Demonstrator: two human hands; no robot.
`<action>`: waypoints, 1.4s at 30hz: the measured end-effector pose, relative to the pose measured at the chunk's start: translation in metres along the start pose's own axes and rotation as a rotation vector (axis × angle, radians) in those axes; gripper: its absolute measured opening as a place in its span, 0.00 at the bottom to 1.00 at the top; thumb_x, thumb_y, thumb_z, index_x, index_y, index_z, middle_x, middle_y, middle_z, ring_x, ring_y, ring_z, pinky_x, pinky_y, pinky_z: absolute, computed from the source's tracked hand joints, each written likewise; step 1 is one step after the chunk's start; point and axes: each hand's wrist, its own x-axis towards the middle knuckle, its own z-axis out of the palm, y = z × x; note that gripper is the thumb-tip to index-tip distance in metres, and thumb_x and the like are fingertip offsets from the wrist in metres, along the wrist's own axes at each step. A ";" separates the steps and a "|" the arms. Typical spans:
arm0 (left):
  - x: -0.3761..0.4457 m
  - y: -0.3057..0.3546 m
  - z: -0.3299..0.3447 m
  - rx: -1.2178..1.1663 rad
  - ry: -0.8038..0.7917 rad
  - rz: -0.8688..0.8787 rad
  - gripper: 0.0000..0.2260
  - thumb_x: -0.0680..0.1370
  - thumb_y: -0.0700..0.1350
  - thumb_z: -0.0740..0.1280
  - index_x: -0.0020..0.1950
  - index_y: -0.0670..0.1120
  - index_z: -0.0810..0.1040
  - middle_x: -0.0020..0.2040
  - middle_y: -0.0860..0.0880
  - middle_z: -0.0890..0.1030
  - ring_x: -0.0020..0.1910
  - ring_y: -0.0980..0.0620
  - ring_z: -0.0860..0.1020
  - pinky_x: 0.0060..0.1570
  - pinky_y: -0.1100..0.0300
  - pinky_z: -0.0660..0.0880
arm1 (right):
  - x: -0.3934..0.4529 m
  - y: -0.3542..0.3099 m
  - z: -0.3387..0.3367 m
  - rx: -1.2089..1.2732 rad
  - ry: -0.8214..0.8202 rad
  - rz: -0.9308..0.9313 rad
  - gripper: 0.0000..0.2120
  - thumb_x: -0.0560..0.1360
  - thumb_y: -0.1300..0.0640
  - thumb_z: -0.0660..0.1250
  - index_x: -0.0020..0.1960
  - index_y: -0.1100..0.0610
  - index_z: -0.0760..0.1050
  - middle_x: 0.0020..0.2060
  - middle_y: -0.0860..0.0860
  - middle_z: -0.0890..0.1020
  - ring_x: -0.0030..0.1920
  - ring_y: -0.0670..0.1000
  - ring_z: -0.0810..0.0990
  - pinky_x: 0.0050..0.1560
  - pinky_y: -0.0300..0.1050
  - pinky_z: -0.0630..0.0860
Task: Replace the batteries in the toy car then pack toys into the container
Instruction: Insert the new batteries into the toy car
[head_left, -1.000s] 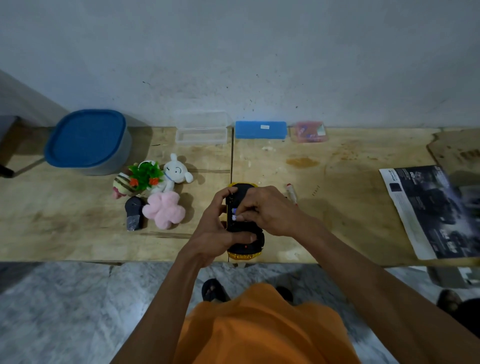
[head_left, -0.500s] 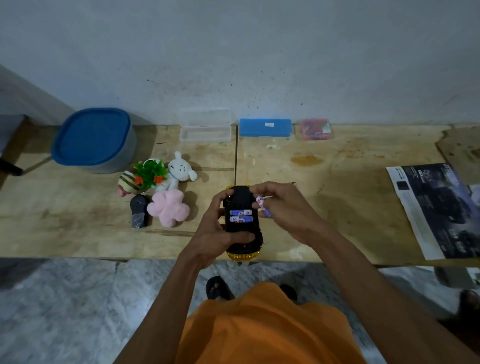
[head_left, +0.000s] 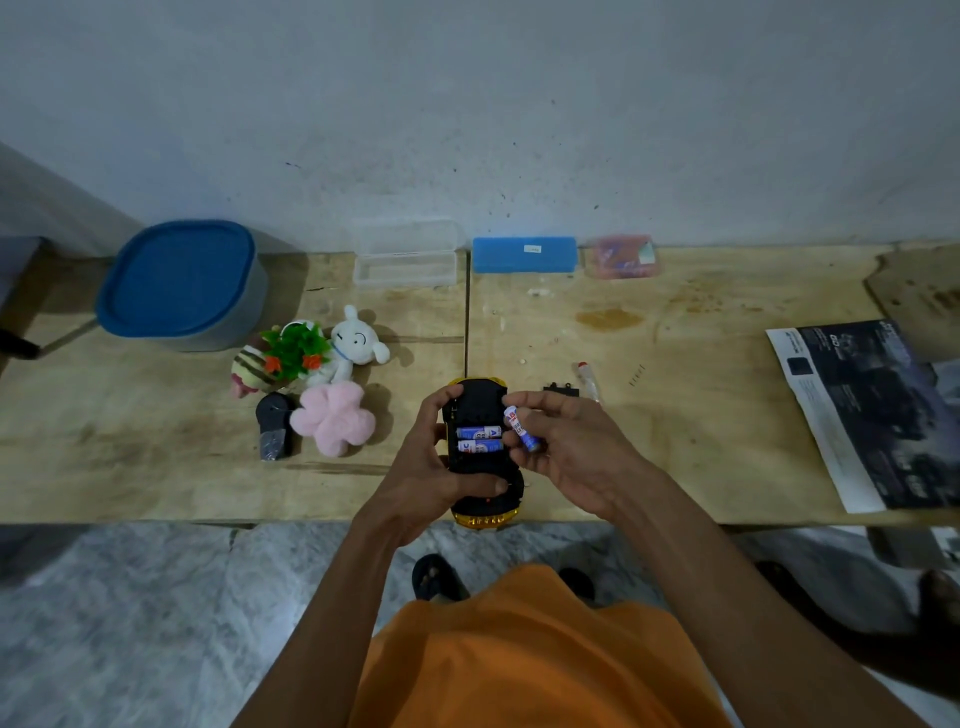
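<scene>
On the wooden table (head_left: 156, 467) the left hand (head_left: 431, 467) grips the upturned toy car (head_left: 475, 410), two batteries (head_left: 479, 439) seated inside. The right hand (head_left: 566, 452) pinches a loose battery (head_left: 521, 427) beside it; that one could slip and roll off the near edge.

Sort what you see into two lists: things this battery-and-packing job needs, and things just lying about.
Job: toy car, held battery, left hand, right hand, soft toys, blue-lidded container.

Lying about: magazine, blue case, clear box.
</scene>
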 end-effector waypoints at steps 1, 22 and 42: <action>0.000 0.000 0.000 0.003 0.004 0.001 0.48 0.59 0.30 0.81 0.71 0.60 0.67 0.63 0.42 0.75 0.56 0.43 0.82 0.51 0.45 0.83 | 0.000 0.000 0.000 -0.004 0.018 0.000 0.06 0.80 0.65 0.64 0.53 0.59 0.80 0.44 0.57 0.82 0.37 0.48 0.81 0.37 0.40 0.79; -0.009 0.000 -0.005 0.014 0.025 0.018 0.48 0.62 0.26 0.79 0.72 0.59 0.66 0.63 0.42 0.74 0.57 0.46 0.81 0.50 0.46 0.83 | -0.009 0.004 0.002 -0.266 -0.041 -0.223 0.14 0.78 0.64 0.68 0.62 0.53 0.80 0.46 0.49 0.79 0.48 0.47 0.80 0.45 0.40 0.79; -0.016 -0.002 -0.009 -0.049 0.024 0.016 0.48 0.61 0.25 0.79 0.71 0.59 0.67 0.63 0.42 0.75 0.54 0.41 0.83 0.48 0.46 0.84 | -0.011 0.051 0.007 -0.579 0.269 -0.593 0.08 0.68 0.55 0.79 0.42 0.58 0.84 0.37 0.44 0.82 0.37 0.36 0.77 0.39 0.27 0.71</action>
